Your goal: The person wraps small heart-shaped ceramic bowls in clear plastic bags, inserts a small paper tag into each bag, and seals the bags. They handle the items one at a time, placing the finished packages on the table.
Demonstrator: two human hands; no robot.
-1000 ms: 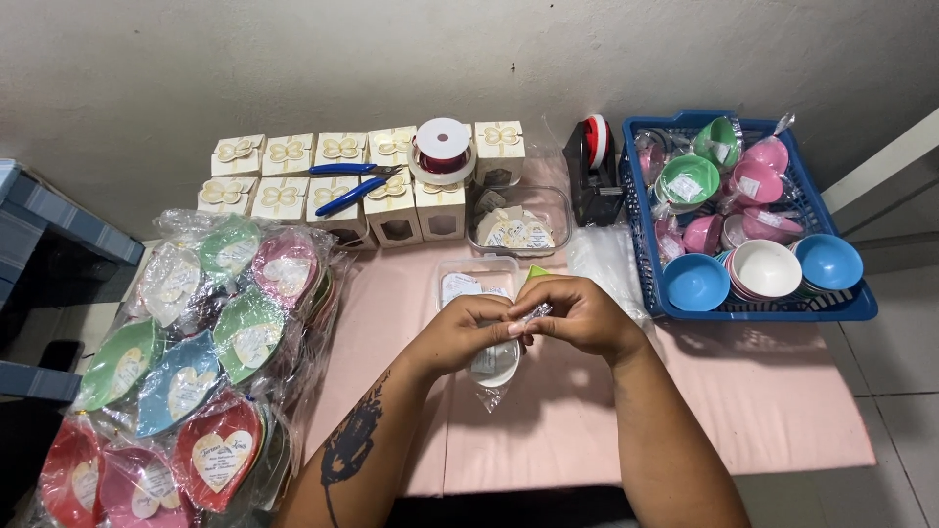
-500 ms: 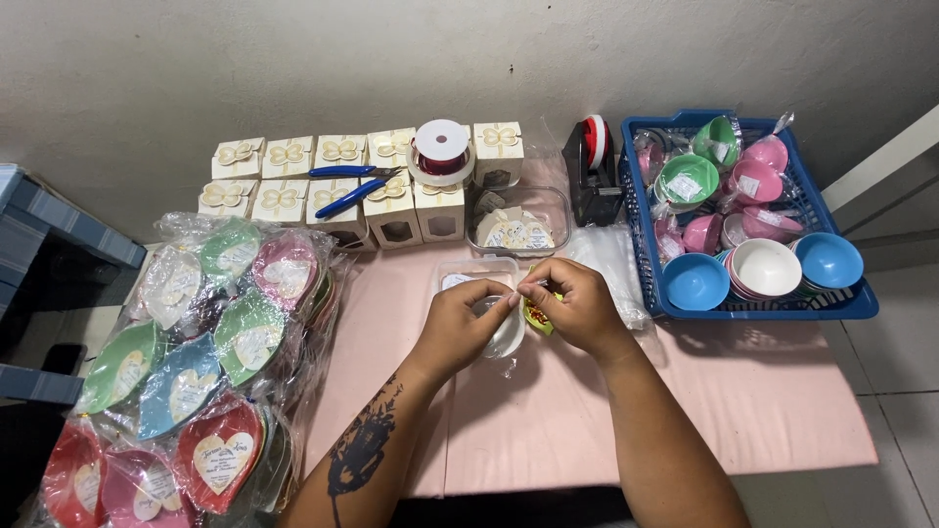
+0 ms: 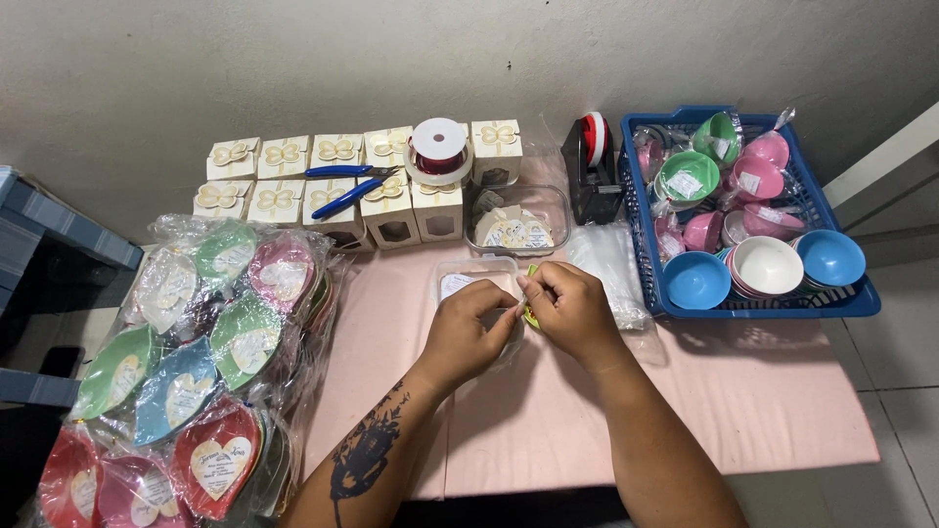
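Pink-covered bench [image 3: 763, 411], head view, single entry. Change noted: a second ago both hands were clasped over a clear-wrapped dish lower down the bench; half a second ago they had risen toward the clear tub, and now they sit a little lower and to the right of it, still pressed together, with the yellow-green piece showing between them. The fiddling with that small piece goes on; nothing has been set down. Left hand [image 3: 471, 328]: fingers curled, tips pinched against the right hand's, resting over a clear wrap [image 3: 509, 347] on the bench. Right hand [image 3: 572, 311]: fingers bent in, closed on a small yellow-green piece [image 3: 531, 315], of which only an edge shows; its kind cannot be told. Clear tub [image 3: 468, 279] with a white label lies just beyond the left hand. Further back: cream gift boxes [image 3: 337, 186] with bows, blue pliers [image 3: 347, 191] across them, a red ribbon spool [image 3: 438, 149], a tray of tags [image 3: 516, 225]. Left: wrapped heart dishes [image 3: 196, 362]. Right: blue basket [image 3: 782, 305] of bowls.
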